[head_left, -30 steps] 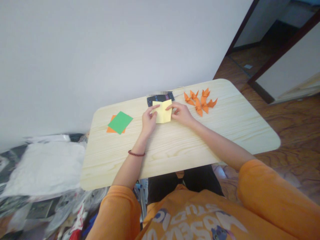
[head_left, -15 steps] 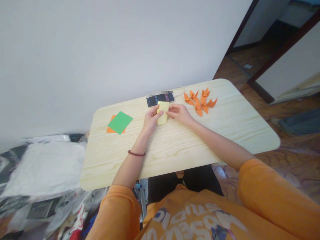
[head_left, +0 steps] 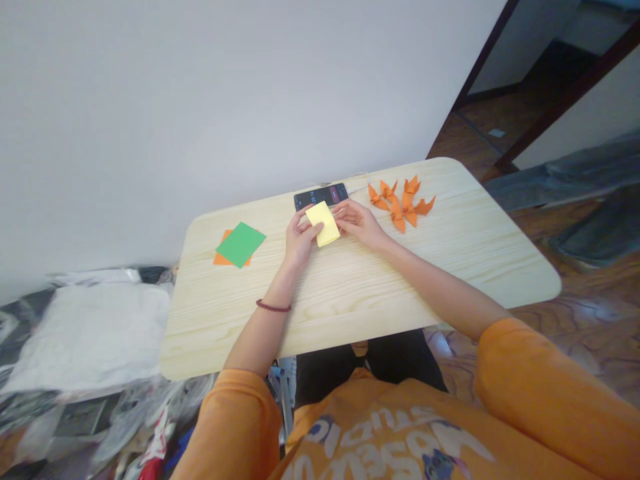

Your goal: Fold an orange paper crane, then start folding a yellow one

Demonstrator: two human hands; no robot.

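Observation:
A folded piece of yellow paper (head_left: 323, 220) is held over the back middle of the table, tilted a little. My left hand (head_left: 301, 237) grips it from the left, thumb on its front face and fingers behind. At its right edge is my right hand (head_left: 361, 224), fingers bent and closed on that side; their tips are partly hidden. Just behind the paper lies a phone (head_left: 306, 200) with a lit screen. Several folded orange paper cranes (head_left: 409, 207) sit to the right of my right hand.
Left on the table (head_left: 220, 327), a green paper square (head_left: 241, 245) lies over an orange one (head_left: 220, 259). A white wall (head_left: 225, 100) rises behind. Another person's trouser legs (head_left: 600, 227) show at the right. Bags and a white cloth (head_left: 95, 333) are at the left.
The yellow paper has turned, its top leaning left, and looks wider. My hands have shifted slightly with it. At the right, the other person's legs have come further into view.

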